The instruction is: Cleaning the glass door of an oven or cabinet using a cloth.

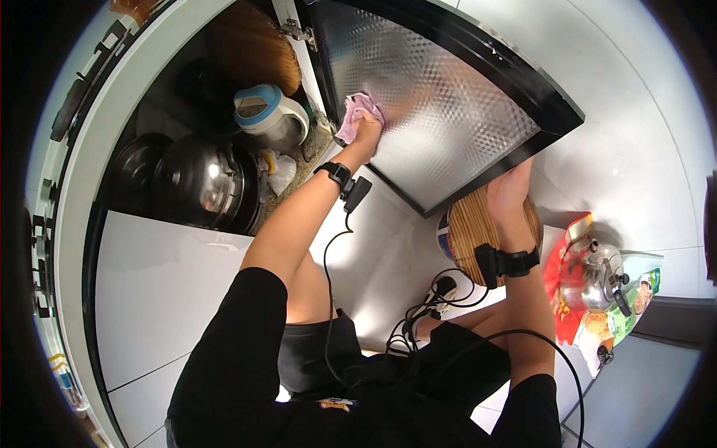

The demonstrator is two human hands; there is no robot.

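Note:
A black-framed cabinet door with a textured glass panel (448,106) stands swung out in front of me. My left hand (367,131) grips a pink cloth (358,109) and presses it against the inner side of the glass near the lower hinge-side corner. My right hand (510,185) reaches behind the door's far lower edge; its fingers are hidden by the frame, so its grip cannot be told. A metal hinge (297,32) joins the door to the cabinet. Black straps with small devices and cables sit on both my wrists.
Inside the cabinet are a blue-and-white jug (266,112), a lidded metal pan (193,179), a plastic bag (281,173) and a round brown woven item (257,45). A round slatted wooden top (468,229) stands below my right hand. A metal kettle (594,274) stands among food packets (566,319) at right.

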